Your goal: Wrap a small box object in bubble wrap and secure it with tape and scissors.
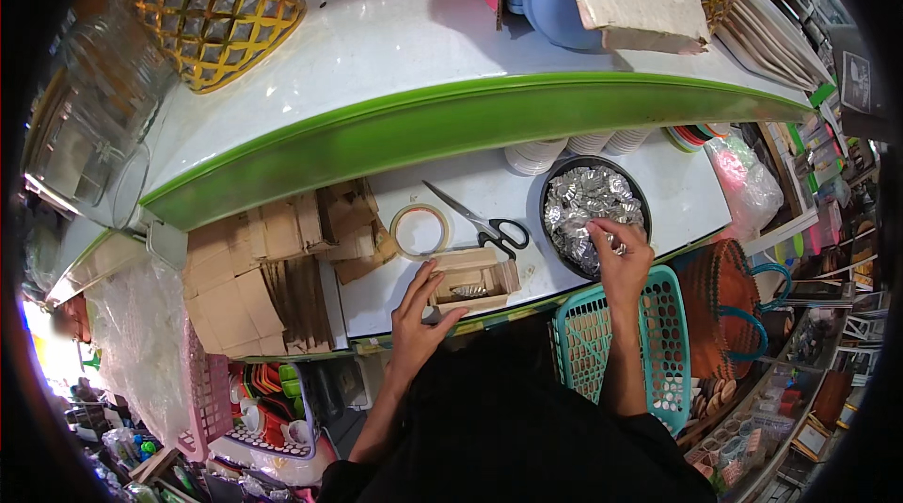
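My left hand (417, 312) holds the near left corner of a small open cardboard box (508, 277), fingers along its left end and thumb at its front edge. Inside the box lies a small fluted metal mould (468, 290). My right hand (626, 256) reaches over a round black pan (645, 210) heaped with shiny fluted metal moulds (589, 196). Its thumb and index finger come together at the heap; whether a mould is pinched between them cannot be made out. Scissors with black handles (504, 235) and a roll of tape (419, 230) lie behind the box.
Flattened and folded cardboard boxes (240, 291) are stacked at the left. Above the work surface runs a shelf with a green edge (451, 115). Stacked white dishes (534, 156) stand behind the pan. A turquoise plastic basket (663, 348) and a brown woven bag (705, 305) are at the right.
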The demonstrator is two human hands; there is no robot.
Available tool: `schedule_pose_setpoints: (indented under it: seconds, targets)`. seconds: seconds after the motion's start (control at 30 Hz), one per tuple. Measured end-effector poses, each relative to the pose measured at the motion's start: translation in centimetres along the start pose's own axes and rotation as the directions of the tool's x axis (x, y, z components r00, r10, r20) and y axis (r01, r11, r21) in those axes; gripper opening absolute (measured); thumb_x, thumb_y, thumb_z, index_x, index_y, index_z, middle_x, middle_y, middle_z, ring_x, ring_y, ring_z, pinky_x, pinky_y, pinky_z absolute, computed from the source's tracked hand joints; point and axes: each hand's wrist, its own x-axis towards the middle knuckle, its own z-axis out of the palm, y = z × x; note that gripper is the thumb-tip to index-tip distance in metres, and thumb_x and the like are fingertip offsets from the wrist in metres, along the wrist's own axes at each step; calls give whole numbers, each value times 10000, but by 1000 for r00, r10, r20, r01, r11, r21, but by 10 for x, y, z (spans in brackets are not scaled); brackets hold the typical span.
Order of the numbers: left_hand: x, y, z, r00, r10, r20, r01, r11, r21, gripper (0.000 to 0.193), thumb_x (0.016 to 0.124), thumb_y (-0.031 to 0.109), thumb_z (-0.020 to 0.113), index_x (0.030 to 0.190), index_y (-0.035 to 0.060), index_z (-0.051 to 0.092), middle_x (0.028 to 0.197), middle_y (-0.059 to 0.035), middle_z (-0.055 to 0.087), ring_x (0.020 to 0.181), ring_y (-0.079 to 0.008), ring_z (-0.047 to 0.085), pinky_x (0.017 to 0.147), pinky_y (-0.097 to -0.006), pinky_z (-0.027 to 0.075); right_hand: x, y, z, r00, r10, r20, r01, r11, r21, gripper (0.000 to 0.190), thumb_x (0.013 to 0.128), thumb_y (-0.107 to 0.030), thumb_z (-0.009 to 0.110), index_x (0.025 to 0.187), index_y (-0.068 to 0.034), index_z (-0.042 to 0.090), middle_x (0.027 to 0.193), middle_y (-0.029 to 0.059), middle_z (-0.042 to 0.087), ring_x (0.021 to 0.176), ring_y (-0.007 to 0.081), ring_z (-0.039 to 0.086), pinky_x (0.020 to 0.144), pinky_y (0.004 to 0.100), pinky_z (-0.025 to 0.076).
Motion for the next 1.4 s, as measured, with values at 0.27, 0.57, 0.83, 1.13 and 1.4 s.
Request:
schedule_pose_setpoints:
  seconds: [0.27,0.57,0.83,1.13,1.4]
  targets:
    - [-3,-5,4,999,30,-29,-29,999,17,589,728,166,855,1244,10,616,1412,-145,543,1282,-322,547,1038,-409,484,-25,-45,27,910,-350,221,323,935,149,111,813,-109,745,920,-87,764,791,46,711,698,231,582,679,361,428]
    - [-3,-4,2,999,27,-29,-27,999,21,583,730,169,854,1244,23,621,1420,-137,537,1284,-318,545,1022,-405,494,-48,-62,49,847,-448,287,450,891,63,76,783,-140,772,848,-109,749,761,10,707,692,196,554,713,357,390]
    - [-3,-5,4,999,43,-30,-42,999,14,567,734,169,852,1232,15,627,1423,-133,536,1272,-318,557,1022,-403,493,-53,-52,48,870,-420,256,407,907,105,96,803,-134,766,885,-85,762,818,34,725,722,221,583,723,359,417]
    - [-1,-1,1,999,46,-28,-45,998,37,543,745,174,846,1219,9,639,1409,-134,549,1261,-321,566,1019,-411,494,-48,-23,20,975,-202,98,199,979,33,73,820,-113,735,868,-59,739,805,99,697,745,301,606,716,406,452]
    - [-1,-2,2,998,51,-30,-50,997,51,528,746,173,845,1206,5,647,1403,-138,554,1261,-324,566,1014,-411,496,-31,21,6,993,-112,23,114,958,-262,81,859,-86,693,914,-40,731,862,143,689,822,337,634,754,421,477]
